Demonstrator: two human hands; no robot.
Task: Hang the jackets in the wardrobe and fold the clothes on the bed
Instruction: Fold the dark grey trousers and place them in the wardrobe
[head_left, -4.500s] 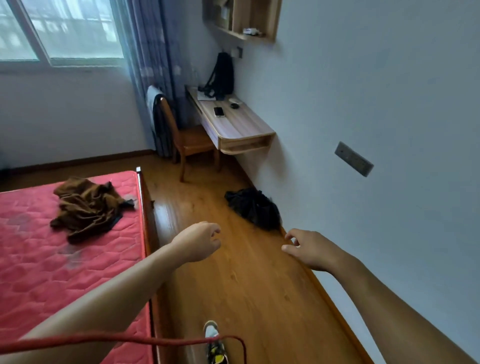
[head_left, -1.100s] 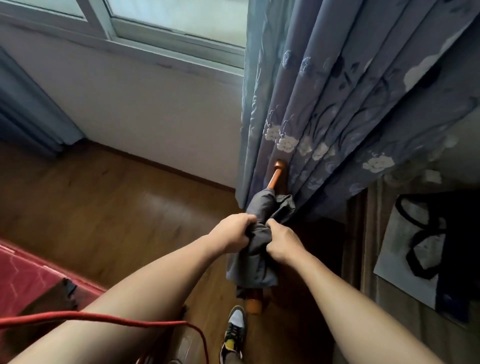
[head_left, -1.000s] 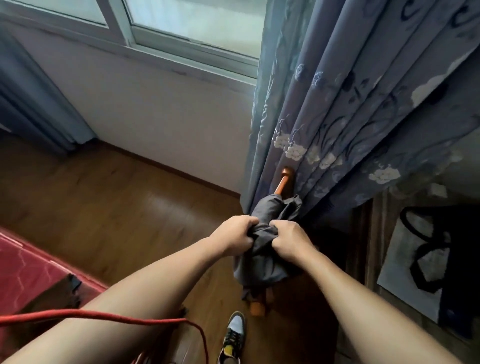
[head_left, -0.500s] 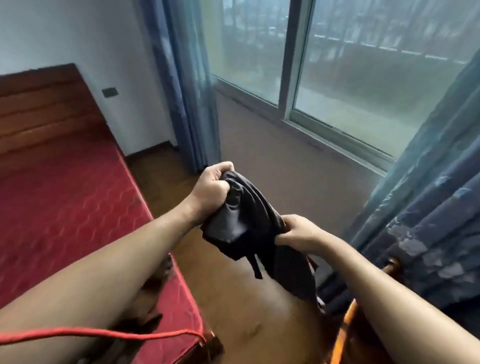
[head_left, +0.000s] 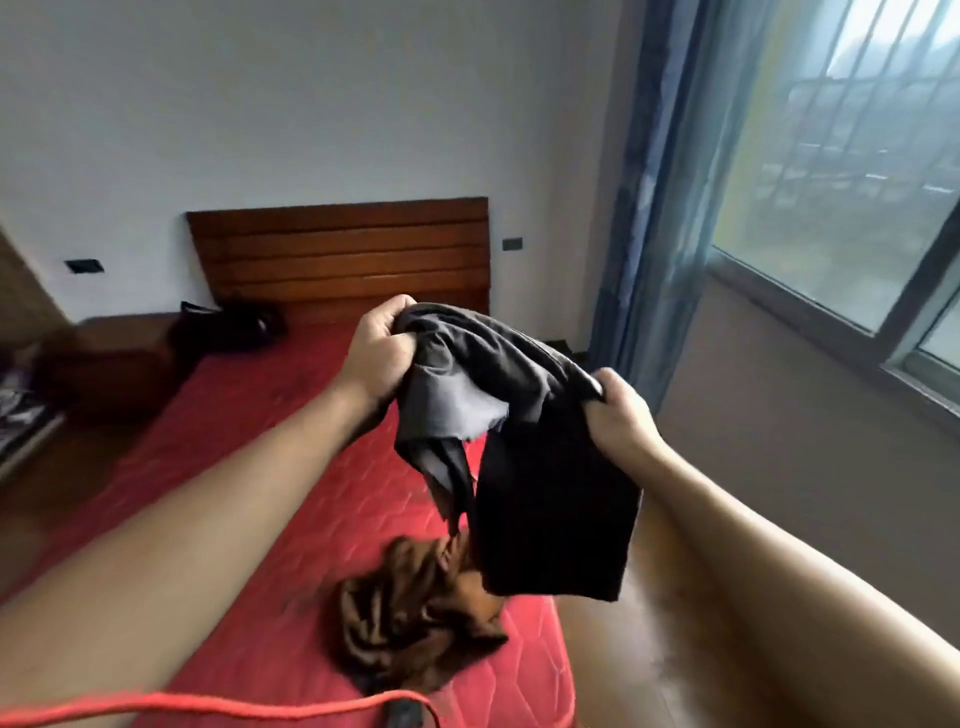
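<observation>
Dark grey garment (head_left: 524, 452): it is held up in the air between both hands, above the foot end of the bed. The upper edge runs from one hand to the other and the rest hangs down freely. A paler inner side shows near the left hand. I cannot tell if it is a jacket or trousers.
Left hand (head_left: 376, 358): the grip is clamped on one bunched end of the upper edge, with the fingers curled around the cloth.
Right hand (head_left: 618, 415): the grip is clamped on the other end of the same edge.
Handling: the cloth looks thin, light and soft, with no stiffness, so it will follow the hands and sag wherever it is not supported. It may be a little smooth, so I judge a full fistful holds better than a pinch.
Where to hold: the two ends of the top edge, so that it hangs flat.
Brown garment (head_left: 410, 629): it lies crumpled on the mattress, just below the hanging cloth.
Bed (head_left: 260, 384): a bare red quilted mattress, flat and wide, with a wooden headboard (head_left: 337, 260). It seems good for folding.
Room: a white wall (head_left: 311, 104), a blue curtain (head_left: 634, 234) beside a large window (head_left: 831, 208), and a wooden floor (head_left: 613, 665).
</observation>
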